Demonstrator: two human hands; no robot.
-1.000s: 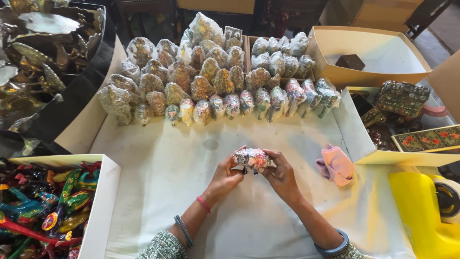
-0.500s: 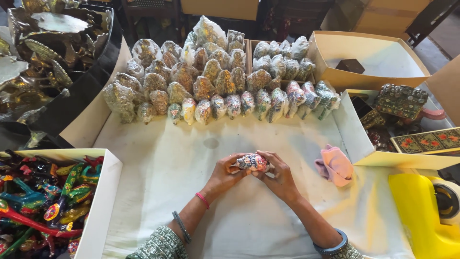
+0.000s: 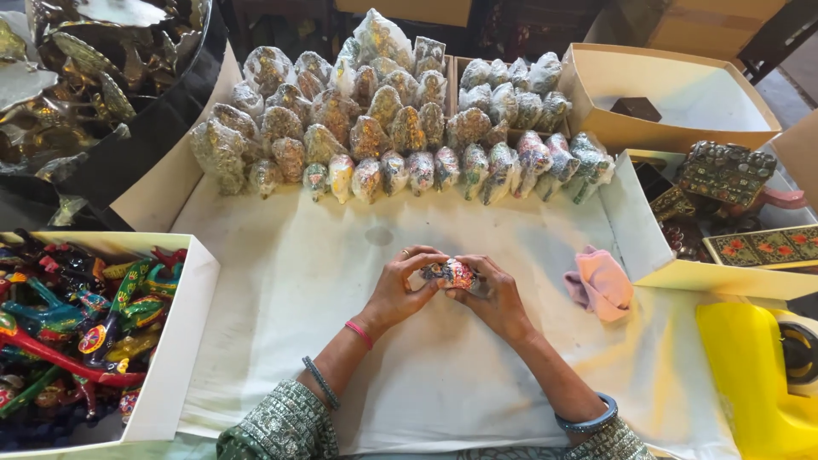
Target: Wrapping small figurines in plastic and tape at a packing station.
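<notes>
Got my left hand (image 3: 400,285) and right hand (image 3: 494,294) both closed around this little painted figurine (image 3: 450,273), held just above the desk (image 3: 281,281) so I can turn it. Wrapped ones (image 3: 383,136) sit lined up beyond my fingers, pink cloth (image 3: 603,283) just right.

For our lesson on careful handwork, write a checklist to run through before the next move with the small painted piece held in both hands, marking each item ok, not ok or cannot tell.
1. Both hands on the painted piece: left hand and right hand both grip it. Ok.
2. Piece held above the white cloth, not over an edge. Ok.
3. Plastic wrap fully closed around the piece. Cannot tell; fingers cover it.
4. Wrapped pieces stand in rows, apart from the hands. Ok.
5. Pink cloth lies by the right hand, untouched. Ok.
</notes>
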